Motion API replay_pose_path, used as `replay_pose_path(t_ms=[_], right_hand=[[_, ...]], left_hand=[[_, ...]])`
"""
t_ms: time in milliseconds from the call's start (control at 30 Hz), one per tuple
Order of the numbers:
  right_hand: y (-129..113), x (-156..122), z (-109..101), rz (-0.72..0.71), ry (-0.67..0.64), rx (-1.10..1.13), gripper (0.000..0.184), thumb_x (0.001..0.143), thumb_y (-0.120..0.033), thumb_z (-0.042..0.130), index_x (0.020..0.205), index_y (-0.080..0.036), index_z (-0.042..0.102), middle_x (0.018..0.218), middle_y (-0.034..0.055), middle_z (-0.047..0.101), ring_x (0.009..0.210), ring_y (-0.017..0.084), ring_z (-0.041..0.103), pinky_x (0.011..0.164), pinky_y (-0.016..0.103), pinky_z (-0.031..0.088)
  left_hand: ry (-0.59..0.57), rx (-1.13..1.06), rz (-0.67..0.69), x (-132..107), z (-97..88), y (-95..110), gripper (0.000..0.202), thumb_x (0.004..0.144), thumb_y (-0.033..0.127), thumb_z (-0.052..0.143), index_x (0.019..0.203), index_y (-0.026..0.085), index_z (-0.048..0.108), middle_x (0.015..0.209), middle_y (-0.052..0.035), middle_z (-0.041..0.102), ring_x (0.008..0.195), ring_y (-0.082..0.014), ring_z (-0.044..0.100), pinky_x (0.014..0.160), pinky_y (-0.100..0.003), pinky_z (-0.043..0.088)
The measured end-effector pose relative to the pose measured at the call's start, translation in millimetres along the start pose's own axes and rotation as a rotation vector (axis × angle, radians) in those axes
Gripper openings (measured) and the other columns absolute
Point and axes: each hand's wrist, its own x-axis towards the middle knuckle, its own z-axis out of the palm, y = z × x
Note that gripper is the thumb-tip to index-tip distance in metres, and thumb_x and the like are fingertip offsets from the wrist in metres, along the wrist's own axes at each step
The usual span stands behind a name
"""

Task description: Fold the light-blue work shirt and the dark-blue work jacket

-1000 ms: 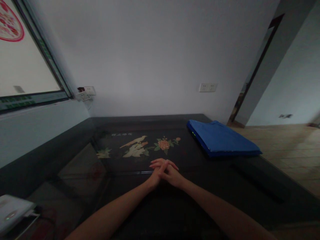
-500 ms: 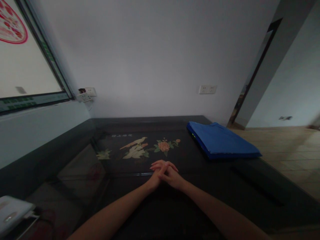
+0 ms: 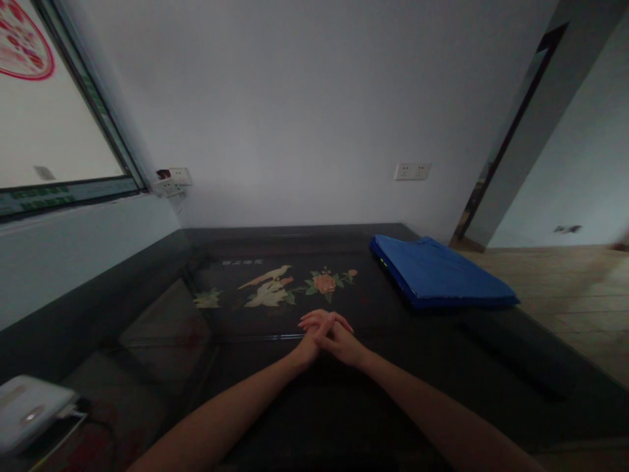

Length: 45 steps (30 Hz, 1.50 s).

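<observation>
My left hand (image 3: 310,342) and my right hand (image 3: 343,342) are clasped together, their fingers interlaced. Both are closed, and no object shows in or between them; the palms are hidden. They are over the dark, glossy tabletop (image 3: 324,406), just in front of its decoration of birds and flowers (image 3: 268,288). To the right of my hands lies a flat blue folded cloth or bag (image 3: 442,272), apart from them.
A white device (image 3: 34,406) with a cable is at the lower left. On the right of the tabletop is a long dark object (image 3: 515,357), hard to make out. Wall sockets (image 3: 413,171) sit above the far edge. A window (image 3: 63,131) is at left, wooden flooring (image 3: 565,282) at right.
My hands stay clasped in the same pose. The whole view has shifted slightly, with most things now a little higher and farther right in the picture.
</observation>
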Motion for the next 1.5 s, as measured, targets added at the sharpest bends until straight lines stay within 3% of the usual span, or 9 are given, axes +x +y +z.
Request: replay_pose_path(t_ms=[333,533,1000,1500], right_hand=[[-0.7,0.8,-1.4,0.008,-0.003,-0.009,0.041,0.089,-0.051,0.049,0.114,-0.022,0.063,0.115,0.0089,0.058,0.113,0.022,0.051,0.100,0.043,0.038],[-3.7,1.7,-2.2,0.001,-0.012,-0.034,0.044,0.088,-0.054,0.048,0.114,-0.022,0.063,0.115,0.0086,0.057,0.111,0.023,0.051,0.099,0.043,0.038],[-1.9,1.8,-2.2,0.005,-0.019,-0.029,0.044,0.088,-0.054,0.048,0.114,-0.023,0.063,0.113,0.0084,0.057,0.111,0.023,0.051,0.099,0.043,0.039],[-4.0,0.8,-2.5,-0.004,-0.018,-0.037,0.039,0.090,-0.048,0.047,0.116,-0.023,0.061,0.115,0.0083,0.056,0.111,0.022,0.051,0.098,0.043,0.039]], left_hand=[[-0.007,0.000,-0.014,0.7,0.4,2.6,0.043,0.091,0.046,0.035,0.085,0.020,0.068,0.092,-0.0073,0.064,0.097,-0.0263,0.058,0.091,-0.038,0.044],[0.009,0.018,0.022,-0.7,2.6,9.9,0.046,0.091,0.044,0.032,0.083,0.015,0.067,0.091,-0.0093,0.063,0.095,-0.0259,0.058,0.089,-0.037,0.043],[-0.002,0.044,-0.018,3.0,0.0,1.6,0.048,0.088,0.053,0.034,0.084,0.020,0.068,0.092,-0.0077,0.063,0.099,-0.0265,0.058,0.092,-0.038,0.042],[-0.014,-0.019,0.020,0.7,0.8,3.5,0.044,0.092,0.044,0.033,0.083,0.015,0.065,0.090,-0.0090,0.063,0.094,-0.0262,0.058,0.087,-0.037,0.043]])
